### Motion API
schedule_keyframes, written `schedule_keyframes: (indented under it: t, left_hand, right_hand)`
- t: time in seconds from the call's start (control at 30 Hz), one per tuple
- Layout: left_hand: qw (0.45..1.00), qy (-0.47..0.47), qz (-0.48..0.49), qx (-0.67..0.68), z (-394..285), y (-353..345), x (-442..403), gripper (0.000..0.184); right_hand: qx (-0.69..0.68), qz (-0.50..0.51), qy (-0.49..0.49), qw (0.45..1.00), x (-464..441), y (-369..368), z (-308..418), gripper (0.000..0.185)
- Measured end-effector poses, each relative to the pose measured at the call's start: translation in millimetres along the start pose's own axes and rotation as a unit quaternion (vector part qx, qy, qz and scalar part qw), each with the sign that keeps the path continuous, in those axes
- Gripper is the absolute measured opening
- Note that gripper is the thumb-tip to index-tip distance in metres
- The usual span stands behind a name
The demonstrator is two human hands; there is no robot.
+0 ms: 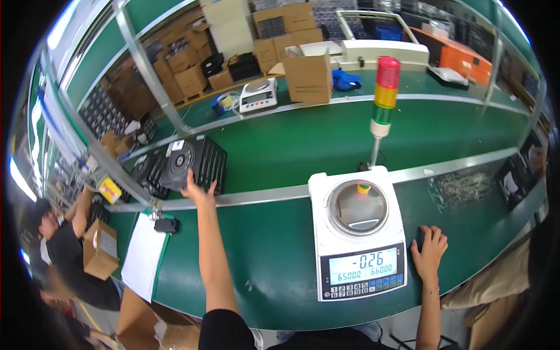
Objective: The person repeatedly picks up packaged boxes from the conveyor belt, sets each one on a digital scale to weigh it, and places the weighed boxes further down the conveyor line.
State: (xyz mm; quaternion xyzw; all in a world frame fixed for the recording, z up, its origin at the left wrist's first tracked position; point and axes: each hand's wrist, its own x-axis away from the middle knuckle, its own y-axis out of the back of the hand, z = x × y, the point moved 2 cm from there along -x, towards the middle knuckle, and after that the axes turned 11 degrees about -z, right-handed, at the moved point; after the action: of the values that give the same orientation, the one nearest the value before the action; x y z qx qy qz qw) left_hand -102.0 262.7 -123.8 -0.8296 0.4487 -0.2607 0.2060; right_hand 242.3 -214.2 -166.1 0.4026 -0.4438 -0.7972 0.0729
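Note:
My left hand (199, 190) reaches out to a row of black boxes (211, 160) on the green belt. Its fingers are spread at the lower corner of the front box, which bears a round grey print and a white label. Whether the fingertips touch the box I cannot tell. My right hand (430, 248) lies on the green worktop, fingers apart, just right of the white digital scale (361, 233). The scale has a round metal pan with nothing on it, and its lit display reads about -026.
Behind the scale stands a red, yellow and green signal light (385, 90). A clipboard with white paper (143, 256) lies at left. More black boxes (519, 175) stand at right. A second scale (258, 96) and an open carton (309, 79) are farther back. A co-worker (76, 251) is at left.

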Motion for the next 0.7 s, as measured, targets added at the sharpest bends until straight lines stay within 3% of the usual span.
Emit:
schedule_keyframes:
  t: [0.07, 0.13, 0.23, 0.33, 0.47, 0.7]
  left_hand:
    - [0.991, 0.052, 0.123, -0.002, 4, 14, -20, 0.059]
    - [0.986, 0.095, 0.138, -0.008, -15, 9, 22, 0.045]
    - [0.957, 0.113, 0.264, -0.029, -42, 4, 89, 0.044]
    - [0.943, 0.151, 0.297, -0.012, -58, 0, 157, 0.045]
    - [0.858, 0.347, 0.379, 0.002, -58, 7, 212, 0.049]
    - [0.785, 0.411, 0.446, -0.124, -46, 2, 267, 0.049]
  right_hand:
    - [-0.007, -0.009, -0.004, 1.0, 0, 1, 0, 0.042]
    - [-0.009, -0.018, -0.005, 1.0, -2, 4, -1, 0.041]
    - [-0.013, -0.013, -0.004, 1.0, -2, 6, -1, 0.041]
    - [-0.016, -0.016, -0.004, 1.0, -1, 7, -1, 0.041]
    - [-0.021, -0.019, 0.003, 1.0, 1, 9, 0, 0.04]
    - [-0.018, -0.025, 0.013, 0.999, 2, 8, -4, 0.041]
